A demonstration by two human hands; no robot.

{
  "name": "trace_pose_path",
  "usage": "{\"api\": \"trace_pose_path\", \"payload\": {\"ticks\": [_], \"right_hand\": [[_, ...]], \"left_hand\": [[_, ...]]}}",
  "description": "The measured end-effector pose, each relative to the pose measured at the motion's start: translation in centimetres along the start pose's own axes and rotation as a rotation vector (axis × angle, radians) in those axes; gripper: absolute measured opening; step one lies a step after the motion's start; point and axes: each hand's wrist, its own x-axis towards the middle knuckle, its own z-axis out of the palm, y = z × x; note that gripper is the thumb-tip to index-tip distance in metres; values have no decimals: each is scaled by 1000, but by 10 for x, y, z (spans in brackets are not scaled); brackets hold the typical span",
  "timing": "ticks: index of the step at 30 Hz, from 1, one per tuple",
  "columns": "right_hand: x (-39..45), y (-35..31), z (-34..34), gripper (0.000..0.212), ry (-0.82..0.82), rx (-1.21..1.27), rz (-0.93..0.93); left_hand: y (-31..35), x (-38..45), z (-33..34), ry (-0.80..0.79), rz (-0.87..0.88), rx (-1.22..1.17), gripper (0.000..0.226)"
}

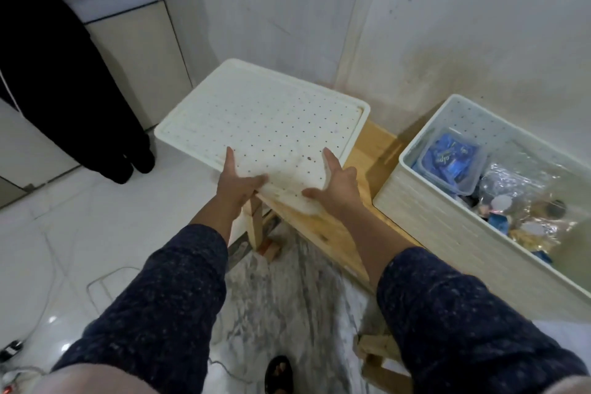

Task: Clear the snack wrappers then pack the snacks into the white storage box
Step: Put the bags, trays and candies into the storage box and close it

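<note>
A white perforated lid (265, 118) is held tilted above the left end of a wooden bench (367, 150). My left hand (238, 184) grips its near edge, thumb on top and fingers underneath. My right hand (335, 184) holds the near corner the same way. To the right, the white storage box (425, 217) stands open on the bench. Inside it lie a clear tub of blue snack packets (454, 160) and clear bags of wrapped snacks (524, 201).
A white wall corner stands right behind the bench. Left of it are a cabinet (137, 51) and a person in dark clothing (64, 89) standing on the white tiled floor. Cables (105, 281) lie on the floor at the lower left. My sandalled foot (279, 374) shows below.
</note>
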Motion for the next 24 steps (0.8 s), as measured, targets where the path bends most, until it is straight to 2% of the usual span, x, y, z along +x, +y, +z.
{"api": "trace_pose_path", "payload": {"ticks": [3, 9, 17, 24], "right_hand": [[-11, -20, -29, 97, 34, 21, -119], [-39, -14, -104, 108, 142, 54, -206], [-94, 92, -219, 110, 282, 11, -124], [-135, 212, -284, 114, 330, -32, 20]], "left_hand": [[30, -20, 10, 62, 111, 106, 122], [73, -79, 63, 152, 293, 230, 121], [58, -161, 204, 28, 374, 221, 124], [14, -208, 321, -97, 321, 405, 124]]}}
